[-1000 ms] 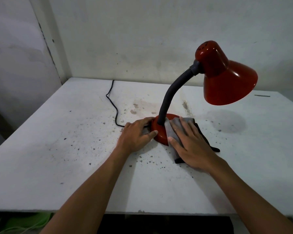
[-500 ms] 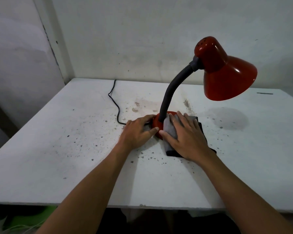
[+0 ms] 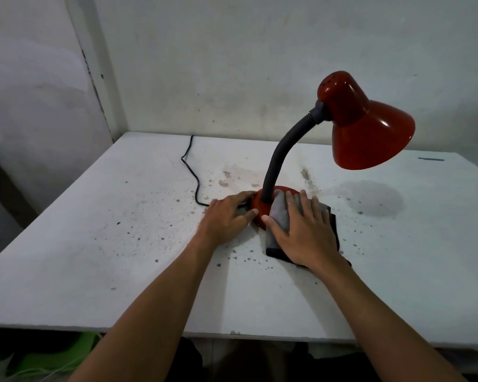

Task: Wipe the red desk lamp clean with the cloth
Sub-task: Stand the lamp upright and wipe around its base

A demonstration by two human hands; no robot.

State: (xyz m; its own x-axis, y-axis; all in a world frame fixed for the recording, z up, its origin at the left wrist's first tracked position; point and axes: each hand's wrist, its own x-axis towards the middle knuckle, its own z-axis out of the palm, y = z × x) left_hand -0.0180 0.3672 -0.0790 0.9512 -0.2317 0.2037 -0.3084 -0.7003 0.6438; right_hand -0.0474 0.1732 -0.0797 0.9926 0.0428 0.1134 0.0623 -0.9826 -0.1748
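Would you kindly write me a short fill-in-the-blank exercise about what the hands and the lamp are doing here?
1. The right hand presses a ____ cloth against the lamp's base.
2. The left hand steadies the base on its ____ side.
3. The lamp's shade is coloured ____.
4. The black cord lies on the ____ table.

Missing words: grey; left; red; white

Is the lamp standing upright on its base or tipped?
Upright. The lamp's red base sits flat on the table, the left hand steadies it, and the right hand presses the cloth on it.
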